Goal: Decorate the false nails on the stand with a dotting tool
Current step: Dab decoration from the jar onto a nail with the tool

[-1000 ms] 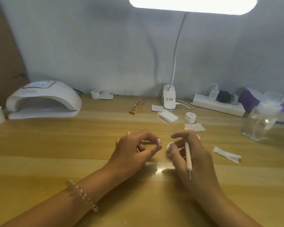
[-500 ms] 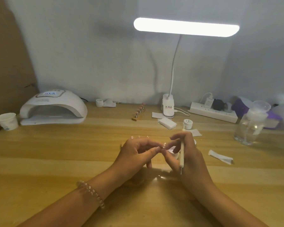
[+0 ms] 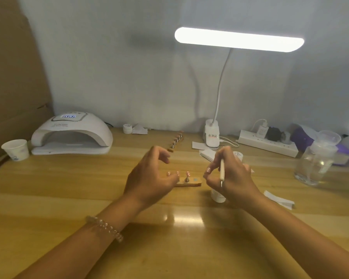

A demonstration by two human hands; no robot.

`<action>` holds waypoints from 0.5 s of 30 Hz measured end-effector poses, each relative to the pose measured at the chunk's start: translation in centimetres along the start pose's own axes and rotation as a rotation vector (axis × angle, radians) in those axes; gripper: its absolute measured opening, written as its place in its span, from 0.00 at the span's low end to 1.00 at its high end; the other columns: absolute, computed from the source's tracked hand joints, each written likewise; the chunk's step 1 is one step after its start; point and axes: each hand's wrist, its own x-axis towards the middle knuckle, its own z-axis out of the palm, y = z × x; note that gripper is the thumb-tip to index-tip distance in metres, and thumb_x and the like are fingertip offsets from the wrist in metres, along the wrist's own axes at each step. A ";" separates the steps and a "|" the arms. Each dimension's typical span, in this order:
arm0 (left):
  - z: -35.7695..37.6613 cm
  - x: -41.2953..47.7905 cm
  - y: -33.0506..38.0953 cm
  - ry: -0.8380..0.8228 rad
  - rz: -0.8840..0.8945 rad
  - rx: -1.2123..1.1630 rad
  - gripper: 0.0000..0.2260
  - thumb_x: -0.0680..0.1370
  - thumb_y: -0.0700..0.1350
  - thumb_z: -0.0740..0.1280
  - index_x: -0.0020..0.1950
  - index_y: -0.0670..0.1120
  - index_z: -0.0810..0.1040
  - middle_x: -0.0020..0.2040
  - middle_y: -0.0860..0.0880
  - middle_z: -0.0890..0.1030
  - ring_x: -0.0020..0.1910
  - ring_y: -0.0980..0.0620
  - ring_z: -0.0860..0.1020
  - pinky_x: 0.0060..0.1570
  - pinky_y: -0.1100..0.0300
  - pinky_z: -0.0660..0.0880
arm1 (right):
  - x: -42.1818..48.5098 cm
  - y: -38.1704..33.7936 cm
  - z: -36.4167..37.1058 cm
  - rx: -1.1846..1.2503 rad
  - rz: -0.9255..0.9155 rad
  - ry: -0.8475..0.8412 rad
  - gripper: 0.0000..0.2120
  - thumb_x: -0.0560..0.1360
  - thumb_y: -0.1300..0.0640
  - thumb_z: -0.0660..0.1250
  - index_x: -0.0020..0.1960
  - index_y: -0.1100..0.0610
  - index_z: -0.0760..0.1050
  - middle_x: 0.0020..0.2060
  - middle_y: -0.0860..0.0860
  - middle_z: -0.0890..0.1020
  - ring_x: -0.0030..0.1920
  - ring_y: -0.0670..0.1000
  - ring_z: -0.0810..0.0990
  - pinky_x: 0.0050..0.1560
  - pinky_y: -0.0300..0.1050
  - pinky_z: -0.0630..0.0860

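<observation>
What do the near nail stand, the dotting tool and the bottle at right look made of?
Near stand: likely wood, matte tan strip, rough edge. Dotting tool: pale matte shaft, plastic or wood; thin dark tip, probably metal. Bottle: clear, glossy glass or plastic, see-through with highlights.

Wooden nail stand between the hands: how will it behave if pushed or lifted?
Probably light: the stand is a thin, short wooden strip. Likely slides easily, since the table looks glossy. Low and flat, so unlikely to tip; the nail on its peg may wobble.
</observation>
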 end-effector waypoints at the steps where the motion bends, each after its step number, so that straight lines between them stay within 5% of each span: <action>1: -0.4 0.3 -0.8 -0.026 -0.025 0.046 0.18 0.71 0.52 0.73 0.55 0.56 0.68 0.51 0.60 0.74 0.39 0.62 0.70 0.38 0.61 0.68 | 0.4 0.2 0.3 -0.033 0.004 -0.036 0.19 0.71 0.58 0.72 0.46 0.45 0.62 0.41 0.40 0.81 0.51 0.46 0.73 0.50 0.47 0.57; 6: -0.6 0.8 -3.0 -0.231 -0.088 0.187 0.23 0.69 0.56 0.72 0.58 0.57 0.64 0.51 0.61 0.74 0.50 0.56 0.72 0.56 0.55 0.65 | 2.2 0.9 1.6 -0.181 -0.001 -0.117 0.20 0.71 0.56 0.71 0.46 0.44 0.59 0.40 0.37 0.79 0.48 0.43 0.68 0.44 0.47 0.52; 15: 0.0 0.5 -3.1 -0.202 -0.042 0.153 0.17 0.74 0.52 0.71 0.57 0.57 0.67 0.48 0.62 0.76 0.46 0.63 0.73 0.57 0.55 0.66 | 2.5 0.4 -0.2 -0.087 0.126 -0.227 0.17 0.73 0.56 0.70 0.44 0.46 0.60 0.44 0.37 0.83 0.52 0.44 0.75 0.55 0.51 0.62</action>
